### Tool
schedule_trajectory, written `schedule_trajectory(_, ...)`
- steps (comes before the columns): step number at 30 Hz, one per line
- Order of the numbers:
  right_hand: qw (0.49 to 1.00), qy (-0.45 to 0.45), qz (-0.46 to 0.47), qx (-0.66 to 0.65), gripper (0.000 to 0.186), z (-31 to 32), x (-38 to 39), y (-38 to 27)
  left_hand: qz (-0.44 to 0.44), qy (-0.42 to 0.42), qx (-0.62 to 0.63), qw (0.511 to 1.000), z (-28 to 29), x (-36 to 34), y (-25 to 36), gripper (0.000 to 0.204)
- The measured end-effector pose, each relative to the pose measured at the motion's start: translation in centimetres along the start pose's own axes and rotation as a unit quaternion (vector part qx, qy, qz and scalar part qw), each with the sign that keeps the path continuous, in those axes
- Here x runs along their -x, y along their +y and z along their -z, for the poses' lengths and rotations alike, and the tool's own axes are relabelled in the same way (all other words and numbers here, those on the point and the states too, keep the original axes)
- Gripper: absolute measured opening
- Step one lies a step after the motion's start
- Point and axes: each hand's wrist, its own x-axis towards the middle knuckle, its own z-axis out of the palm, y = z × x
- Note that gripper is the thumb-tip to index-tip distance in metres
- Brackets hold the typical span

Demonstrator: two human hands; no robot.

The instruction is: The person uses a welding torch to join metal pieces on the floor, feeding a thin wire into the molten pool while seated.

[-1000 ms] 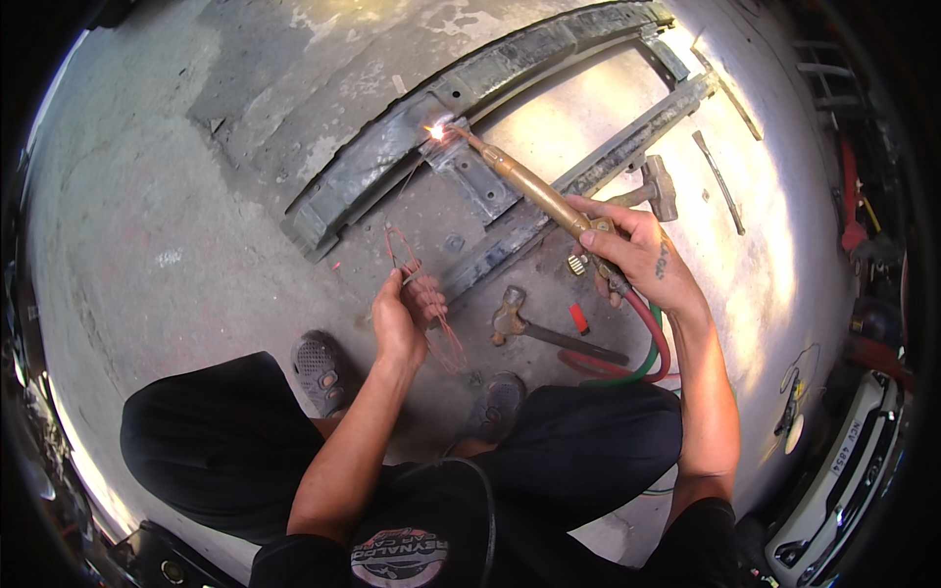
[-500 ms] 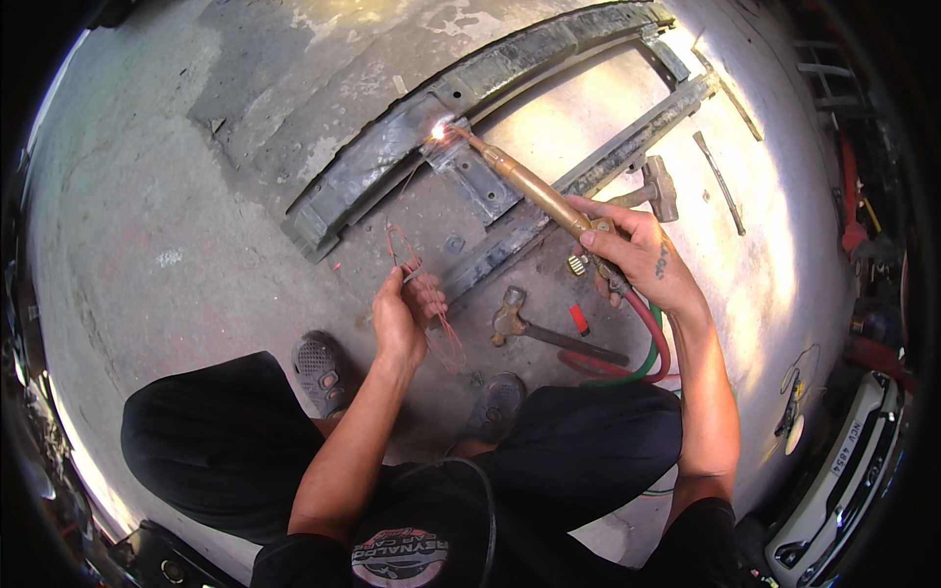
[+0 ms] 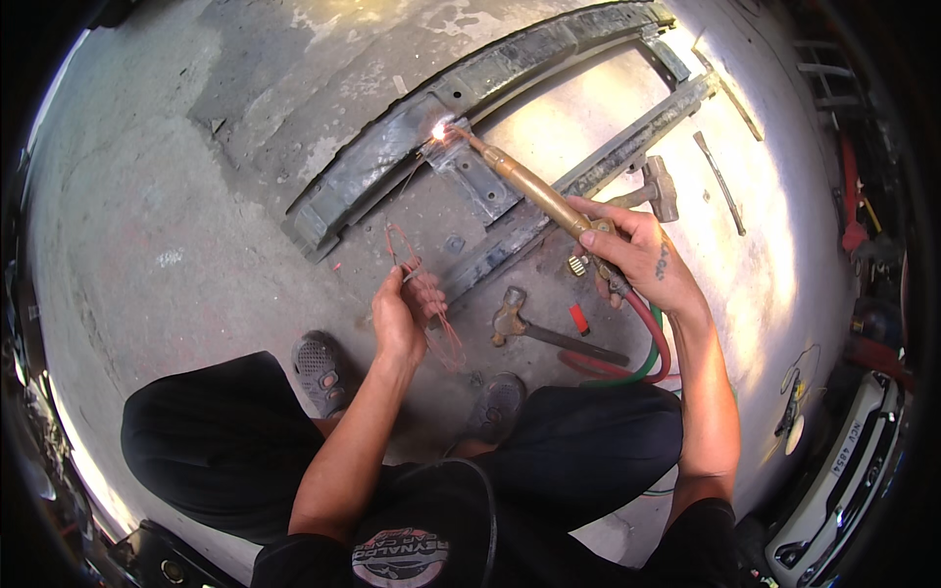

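Observation:
My right hand [image 3: 655, 263] is closed round the rear handle of a brass gas welding torch [image 3: 537, 194]. Its nozzle points up and left, and a bright glow [image 3: 441, 130] burns where the tip meets a grey metal car crossmember [image 3: 377, 162]. A coiled, thin copper-coloured welding wire [image 3: 450, 345] is gripped in my left hand [image 3: 404, 316], nearer to me. One straight end of the wire runs up toward the glow. Red and green hoses [image 3: 659, 358] trail from the back of the torch.
A hammer [image 3: 512, 318] and a red lighter-like piece [image 3: 579, 319] lie on the concrete below the torch. Another hammer [image 3: 663, 189] rests beside the frame's lower bar, with a metal rod [image 3: 718, 183] farther right. At lower right stands a white car grille [image 3: 833, 485].
Small orange sparks now show around the glow at the torch tip. Both hands, the torch and the wire stay almost in the same place.

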Motion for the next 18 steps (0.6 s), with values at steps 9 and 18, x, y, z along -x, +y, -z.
schedule_trajectory(9, 1.0, 0.0, -0.005, 0.001, 0.053, -0.03, 0.04, -0.07, -0.001, 0.005, 0.005, 1.0, -0.35, 0.23, 0.18, 0.042)
schedule_trajectory(18, 1.0, -0.001, -0.003, 0.0, 0.053, -0.01, 0.0, -0.12, -0.002, 0.011, 0.012, 1.0, -0.37, 0.19, 0.12, 0.042)
